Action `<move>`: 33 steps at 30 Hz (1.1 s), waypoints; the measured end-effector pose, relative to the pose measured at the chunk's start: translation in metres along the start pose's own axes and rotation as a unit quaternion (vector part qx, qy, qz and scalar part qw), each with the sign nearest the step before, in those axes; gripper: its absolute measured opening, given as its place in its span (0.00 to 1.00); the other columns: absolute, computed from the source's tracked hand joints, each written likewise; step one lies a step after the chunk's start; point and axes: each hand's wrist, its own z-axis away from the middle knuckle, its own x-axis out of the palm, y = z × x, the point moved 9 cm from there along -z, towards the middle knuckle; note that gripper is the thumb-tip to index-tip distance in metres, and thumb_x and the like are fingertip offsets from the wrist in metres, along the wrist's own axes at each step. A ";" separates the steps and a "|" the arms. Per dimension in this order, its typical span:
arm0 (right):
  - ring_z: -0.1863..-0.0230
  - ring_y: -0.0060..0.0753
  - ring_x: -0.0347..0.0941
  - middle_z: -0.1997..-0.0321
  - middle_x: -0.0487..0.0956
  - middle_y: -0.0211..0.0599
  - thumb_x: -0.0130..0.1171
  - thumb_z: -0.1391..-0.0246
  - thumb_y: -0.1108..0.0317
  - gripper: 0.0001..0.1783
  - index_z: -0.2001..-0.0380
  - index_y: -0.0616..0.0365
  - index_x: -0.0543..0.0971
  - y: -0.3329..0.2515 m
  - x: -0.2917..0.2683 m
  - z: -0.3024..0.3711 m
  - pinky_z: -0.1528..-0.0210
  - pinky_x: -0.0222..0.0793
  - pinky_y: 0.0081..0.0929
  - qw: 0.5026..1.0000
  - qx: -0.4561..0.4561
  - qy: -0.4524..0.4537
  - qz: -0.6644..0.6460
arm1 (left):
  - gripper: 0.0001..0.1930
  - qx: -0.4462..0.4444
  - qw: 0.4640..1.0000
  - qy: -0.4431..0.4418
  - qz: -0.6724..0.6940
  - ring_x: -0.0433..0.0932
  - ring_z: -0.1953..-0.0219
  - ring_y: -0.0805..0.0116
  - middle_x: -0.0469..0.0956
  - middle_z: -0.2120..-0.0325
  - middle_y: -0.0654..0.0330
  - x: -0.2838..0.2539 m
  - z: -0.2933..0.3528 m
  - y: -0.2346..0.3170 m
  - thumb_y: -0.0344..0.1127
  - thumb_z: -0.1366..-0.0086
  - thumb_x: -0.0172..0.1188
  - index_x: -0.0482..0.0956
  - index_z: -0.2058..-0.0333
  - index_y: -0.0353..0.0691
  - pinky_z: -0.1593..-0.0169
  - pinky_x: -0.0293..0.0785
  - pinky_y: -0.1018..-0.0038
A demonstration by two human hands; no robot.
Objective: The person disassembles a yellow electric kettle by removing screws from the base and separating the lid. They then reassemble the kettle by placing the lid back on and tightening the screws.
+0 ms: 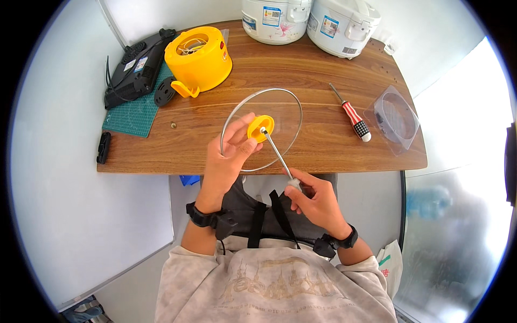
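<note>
My left hand (232, 146) grips the yellow knob (260, 119) of a round glass lid (285, 107) with a metal rim, holding it up above the table's front edge. My right hand (311, 198) is closed around the pale handle of a screwdriver (279, 156). The shaft slants up to the left, and its tip touches a small metal screw (263, 130) at the knob's centre. Part of the handle is hidden by the fingers. A second screwdriver (355, 119), with a striped red and white handle, lies on the table to the right.
At the back left stands a yellow appliance housing (207, 67) with wires inside. Beside it a black device (137, 75) rests on a green cutting mat (132, 116). Two white rice cookers (274, 27) stand at the back. A clear plastic container (401, 116) sits on the wooden table's (188, 145) right side.
</note>
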 end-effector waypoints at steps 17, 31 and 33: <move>0.70 0.41 0.74 0.69 0.75 0.38 0.68 0.46 0.71 0.19 0.49 0.50 0.83 -0.047 -0.027 0.004 0.69 0.70 0.36 0.895 -0.229 0.143 0.356 | 0.24 0.053 0.988 0.057 -0.131 0.75 0.38 0.57 0.70 0.36 0.50 0.001 0.001 -0.005 0.22 0.28 0.54 0.68 0.35 0.32 0.42 0.81 0.65; 0.57 0.38 0.74 0.55 0.77 0.32 0.63 0.66 0.80 0.35 0.48 0.43 0.83 -0.085 -0.041 0.007 0.50 0.66 0.39 0.730 -0.354 0.230 0.537 | 0.24 -0.028 0.999 0.030 -0.016 0.75 0.39 0.59 0.72 0.37 0.48 0.001 0.001 -0.005 0.20 0.30 0.55 0.68 0.36 0.29 0.42 0.80 0.65; 0.57 0.38 0.73 0.55 0.77 0.31 0.63 0.66 0.80 0.35 0.48 0.43 0.83 -0.086 -0.041 0.007 0.50 0.66 0.39 0.726 -0.356 0.230 0.541 | 0.24 -0.032 0.999 0.027 -0.031 0.75 0.39 0.60 0.73 0.38 0.48 0.002 0.002 0.001 0.19 0.31 0.55 0.68 0.36 0.29 0.41 0.79 0.65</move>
